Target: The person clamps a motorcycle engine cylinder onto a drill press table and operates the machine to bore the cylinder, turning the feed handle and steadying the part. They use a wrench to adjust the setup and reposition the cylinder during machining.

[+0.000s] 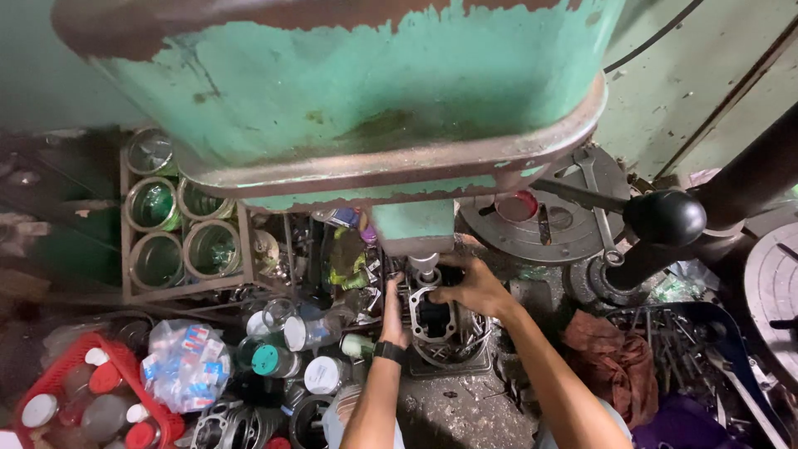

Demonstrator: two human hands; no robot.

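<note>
Both hands are on a grey metal casting (432, 320) that sits under the spindle (424, 266) of a big green drill press (349, 91). The left hand (393, 312) lies flat against the casting's left side, fingers together and pointing up along the edge, a black wristband (389, 352) on the wrist below it. The right hand (475, 287) comes in from the right and is curled over the casting's top right corner, fingers closed on the rim; how firmly it grips cannot be told. The casting stands between the two hands, just below the spindle tip, resting on the press table with metal chips on the dark floor below the wrists. Right of the right hand, the press's feed lever ends in a black ball knob (665, 218), and a rust-coloured rag (611, 362) lies below that, beside a blue tray of tools (706, 349). Left of the left hand stand several plastic jars with white and teal lids (287, 341), a clear bag of small packets (187, 362) and a red basket of bottles (91, 399). Farther up on that side a rack holds open metal tins (179, 233).
</note>
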